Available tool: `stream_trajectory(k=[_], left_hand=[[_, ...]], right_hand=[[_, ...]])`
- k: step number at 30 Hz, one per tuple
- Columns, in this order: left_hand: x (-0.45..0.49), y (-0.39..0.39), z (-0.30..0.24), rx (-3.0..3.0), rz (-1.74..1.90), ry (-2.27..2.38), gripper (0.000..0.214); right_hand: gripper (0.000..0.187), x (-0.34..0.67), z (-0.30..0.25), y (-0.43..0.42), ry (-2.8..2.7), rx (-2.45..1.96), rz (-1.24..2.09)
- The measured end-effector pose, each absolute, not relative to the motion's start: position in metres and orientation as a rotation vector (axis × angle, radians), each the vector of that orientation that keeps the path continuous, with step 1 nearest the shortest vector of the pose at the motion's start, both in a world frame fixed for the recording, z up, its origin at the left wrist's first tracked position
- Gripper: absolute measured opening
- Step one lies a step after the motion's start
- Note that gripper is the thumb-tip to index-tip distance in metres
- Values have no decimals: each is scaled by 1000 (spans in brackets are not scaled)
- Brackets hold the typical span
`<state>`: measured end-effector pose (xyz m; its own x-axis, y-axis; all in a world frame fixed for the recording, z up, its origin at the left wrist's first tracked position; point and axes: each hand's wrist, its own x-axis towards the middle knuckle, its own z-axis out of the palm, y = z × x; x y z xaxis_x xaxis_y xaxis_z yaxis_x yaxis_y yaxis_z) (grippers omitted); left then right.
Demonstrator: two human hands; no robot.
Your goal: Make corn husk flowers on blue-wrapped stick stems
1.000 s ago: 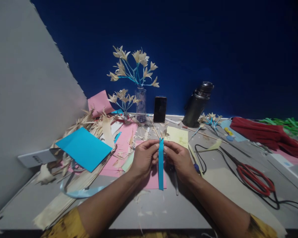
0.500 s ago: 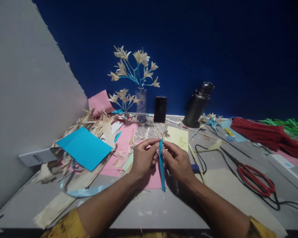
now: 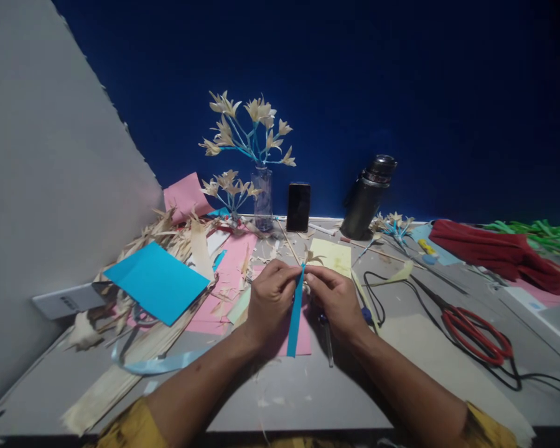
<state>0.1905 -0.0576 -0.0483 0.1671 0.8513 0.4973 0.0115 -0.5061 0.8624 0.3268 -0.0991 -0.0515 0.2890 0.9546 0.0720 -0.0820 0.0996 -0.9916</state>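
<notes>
A narrow blue paper strip hangs from the pinched fingertips of my left hand and my right hand, its lower end loose over pink paper. The fingers of both hands are closed at the strip's top, thumbs inward and almost touching. Just above the fingertips shows a small dried-leaf flower; its base is hidden where the fingers meet, so I cannot tell which hand grips its stem. Beneath my right hand lies a slim pen-like tool with a dark blue end.
Red-handled scissors and a black cable lie at right. At left, a blue paper sheet rests on dried husks. Behind stand a glass vase of flowers, a phone and a thermos flask.
The blue strip's lower end has swung left and now faces the camera more broadly. Both hands still pinch its top. More of the pen-like tool shows under my right hand.
</notes>
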Motion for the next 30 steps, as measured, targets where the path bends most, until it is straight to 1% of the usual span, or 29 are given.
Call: stream_trajectory(k=[5,9,14,17,21,23,25,30], left_hand=[[189,-60,-52,2022,1386,768,25],[187,-62,-57,2164,1283,712,31],[187,-64,-55,2255,1238,726,31],[190,-68,-49,2156,1243,732,23],[195,-70,-43,1674,1180,871,5],[197,-69,-43,1452,1105,894,9],[197,-67,-44,1355,1051,892,14],[196,-66,-43,1378,1013,923,13]], right_hand=[[29,327,-57,-97,-847,-1147,1066],[33,326,-55,-96,-808,-1171,1049],[27,327,-55,-94,-796,-1181,1006],[23,329,-54,-93,-796,-1184,982],[18,331,-50,-95,-841,-1193,951],[18,331,-49,-96,-890,-1212,924],[17,332,-47,-96,-943,-1241,889],[16,334,-46,-95,-1020,-1314,821]])
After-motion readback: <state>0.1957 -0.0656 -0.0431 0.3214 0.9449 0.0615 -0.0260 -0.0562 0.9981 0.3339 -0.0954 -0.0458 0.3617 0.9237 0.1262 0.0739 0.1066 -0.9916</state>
